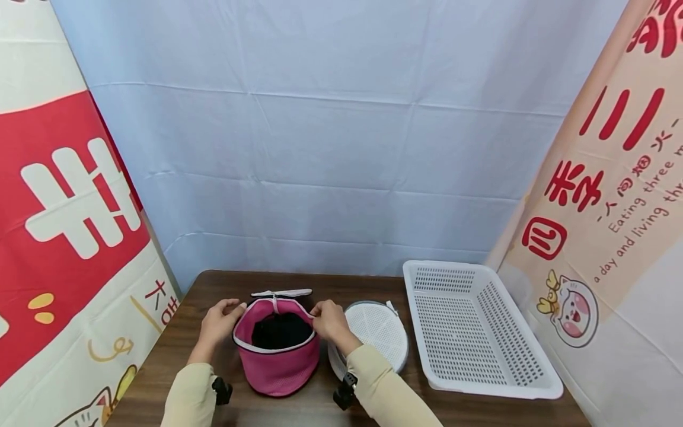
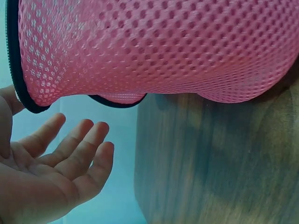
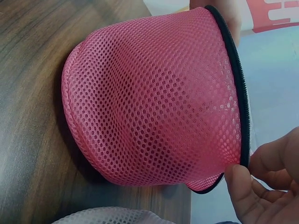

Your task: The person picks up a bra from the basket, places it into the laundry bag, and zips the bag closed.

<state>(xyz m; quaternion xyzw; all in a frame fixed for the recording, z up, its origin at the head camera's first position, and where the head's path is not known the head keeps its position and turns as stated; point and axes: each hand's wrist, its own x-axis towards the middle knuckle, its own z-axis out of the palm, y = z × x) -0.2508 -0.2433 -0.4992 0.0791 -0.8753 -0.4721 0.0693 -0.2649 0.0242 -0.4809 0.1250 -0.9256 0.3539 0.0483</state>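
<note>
A pink mesh laundry bag (image 1: 280, 367) with a black-and-white zipped rim stands with its mouth open. Dark cloth-like material (image 1: 283, 330) shows inside, and the flipped-back lid (image 1: 283, 293) sits behind the mouth. My right hand (image 1: 331, 322) pinches the rim's right side between thumb and fingers, clearest in the right wrist view. At the left side of the rim is my left hand (image 1: 216, 324), touching it. In the left wrist view, the left hand's fingers (image 2: 77, 154) are spread loosely below the rim; its thumb is partly out of frame.
Beside my right forearm lies a round white mesh bag (image 1: 379, 332) with a grey edge, partly covered by that arm. A white perforated plastic basket (image 1: 459, 332) stands at the right of the brown wooden table (image 1: 213, 284). Curtains (image 1: 331, 148) hang behind and on both sides.
</note>
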